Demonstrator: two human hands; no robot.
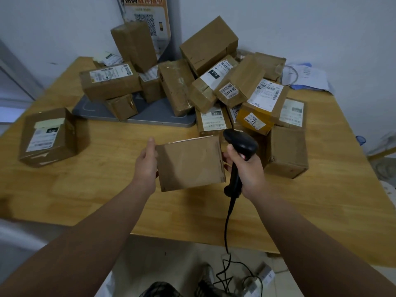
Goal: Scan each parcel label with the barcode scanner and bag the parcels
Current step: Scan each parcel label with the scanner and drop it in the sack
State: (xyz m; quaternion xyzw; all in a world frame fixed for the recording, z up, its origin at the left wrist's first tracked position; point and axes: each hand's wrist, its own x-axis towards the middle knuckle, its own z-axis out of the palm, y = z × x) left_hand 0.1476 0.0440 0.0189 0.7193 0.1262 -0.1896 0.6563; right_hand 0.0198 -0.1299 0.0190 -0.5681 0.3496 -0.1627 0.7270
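1. Parcel in hand: a person's left hand (147, 166) grips a plain brown cardboard parcel (190, 163) by its left side. The thumb lies straight up the edge and the other fingers are hidden behind. The parcel is raised above the near edge of the light wooden table (107, 189), about midway along.
2. The right hand (248, 170) has its fingers clamped round the handle of a black handheld barcode scanner (242, 142), whose head stands just beside the parcel's upper right corner. The fingertips appear to steady the parcel's right side.
3. The face turned to the camera carries no label. A pale strip along the top edge suggests the label sits on the far face — so the left hand would likely need to roll the parcel until the label squarely faces the scanner, then hold it still.
4. The scanner's black cable (227, 221) drops past the near edge to the floor and should stay slack.
5. A heap of labelled brown cardboard parcels (214, 82) crowds the far right corner — one lone labelled carton (51, 136) sits by the left edge. No bag is in view.
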